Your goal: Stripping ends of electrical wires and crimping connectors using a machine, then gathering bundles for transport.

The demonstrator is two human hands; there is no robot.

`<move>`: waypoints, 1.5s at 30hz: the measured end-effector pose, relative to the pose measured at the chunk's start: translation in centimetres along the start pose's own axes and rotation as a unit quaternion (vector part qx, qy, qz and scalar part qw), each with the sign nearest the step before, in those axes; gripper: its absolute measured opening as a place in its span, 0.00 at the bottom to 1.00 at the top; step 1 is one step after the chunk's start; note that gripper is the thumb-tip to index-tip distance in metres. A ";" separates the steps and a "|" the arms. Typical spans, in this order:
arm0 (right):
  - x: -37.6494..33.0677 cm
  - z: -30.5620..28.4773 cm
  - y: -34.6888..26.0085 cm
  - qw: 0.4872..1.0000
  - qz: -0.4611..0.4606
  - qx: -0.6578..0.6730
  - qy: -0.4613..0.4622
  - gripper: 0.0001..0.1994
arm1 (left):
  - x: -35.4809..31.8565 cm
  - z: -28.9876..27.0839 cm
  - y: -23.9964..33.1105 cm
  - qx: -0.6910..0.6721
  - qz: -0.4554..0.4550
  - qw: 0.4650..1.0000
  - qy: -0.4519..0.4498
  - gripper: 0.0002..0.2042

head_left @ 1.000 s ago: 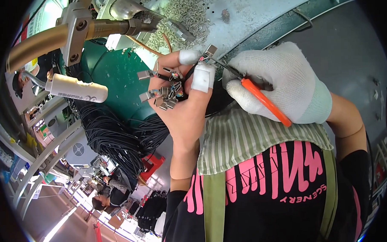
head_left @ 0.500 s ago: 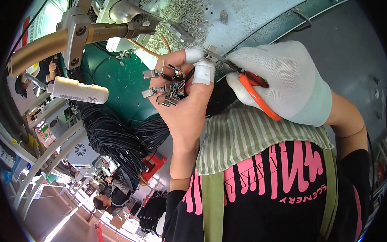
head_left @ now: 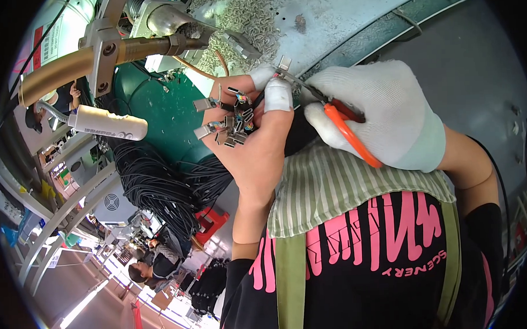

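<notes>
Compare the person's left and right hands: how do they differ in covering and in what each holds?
The left hand is mostly bare, with white wraps on thumb and forefinger; the right hand wears a white glove.
The left hand holds several metal-ended cables; the right hand grips one orange-handled tool.
Both have bent fingers.

Curved brass-coloured pipe [head_left: 57, 75] at ten o'clock, white cylindrical fixture [head_left: 108, 122] between nine and ten, glowing tube light [head_left: 85, 303] at eight, co-worker [head_left: 163, 264] and red stool [head_left: 212, 225] between seven and eight, grey floor [head_left: 469, 82] at two
</notes>
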State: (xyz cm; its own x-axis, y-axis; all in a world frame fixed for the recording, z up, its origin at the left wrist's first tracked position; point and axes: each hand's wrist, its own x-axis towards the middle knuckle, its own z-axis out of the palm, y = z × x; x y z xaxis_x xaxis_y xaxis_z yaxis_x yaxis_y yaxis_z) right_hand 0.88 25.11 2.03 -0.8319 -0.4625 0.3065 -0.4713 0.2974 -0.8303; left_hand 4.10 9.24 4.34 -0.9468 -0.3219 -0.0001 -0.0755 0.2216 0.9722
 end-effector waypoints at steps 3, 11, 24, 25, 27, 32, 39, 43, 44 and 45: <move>0.3 0.5 -0.1 0.999 0.002 -0.042 0.023 0.05 | -0.2 0.2 -0.3 0.073 0.061 0.995 0.013 0.09; 0.9 0.8 0.6 0.975 0.115 0.130 -0.136 0.05 | 0.3 -2.9 -2.7 -0.150 -0.140 0.977 -0.066 0.07; 10.7 2.5 4.7 0.939 0.193 0.220 -0.182 0.11 | 8.5 -5.2 -6.3 -0.245 -0.177 0.949 -0.092 0.04; 11.1 2.5 4.9 0.913 0.234 0.264 -0.208 0.11 | 8.9 -5.3 -6.1 -0.227 -0.174 0.952 -0.114 0.04; 11.7 2.6 5.3 0.894 0.227 0.307 -0.234 0.12 | 9.4 -5.2 -5.8 -0.210 -0.172 0.953 -0.135 0.04; 12.0 2.7 6.2 0.952 -0.037 0.209 -0.220 0.16 | 9.5 -5.3 -5.2 -0.087 -0.168 0.976 -0.108 0.04; 12.0 2.2 4.8 0.901 0.194 0.294 -0.254 0.13 | 9.3 -5.2 -5.1 0.012 -0.109 0.989 -0.101 0.07; 12.2 2.4 5.4 0.933 0.140 0.220 -0.247 0.09 | 9.4 -5.0 -5.2 0.003 -0.084 0.991 -0.103 0.08; 12.1 2.6 5.6 0.956 0.002 0.187 -0.226 0.09 | 9.3 -5.0 -5.2 -0.002 -0.087 0.991 -0.099 0.08; 12.1 2.9 6.1 0.959 -0.068 0.169 -0.216 0.08 | 9.3 -5.0 -5.2 -0.007 -0.090 0.991 -0.095 0.08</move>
State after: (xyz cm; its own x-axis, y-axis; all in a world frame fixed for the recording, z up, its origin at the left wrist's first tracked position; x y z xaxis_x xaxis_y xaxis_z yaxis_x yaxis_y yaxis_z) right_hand -11.19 18.97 -0.68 -0.5369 -0.8021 0.2615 -0.3831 -0.0443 -0.9226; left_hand -2.75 0.48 0.44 -0.9602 -0.1749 -0.2177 -0.2463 0.1624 0.9555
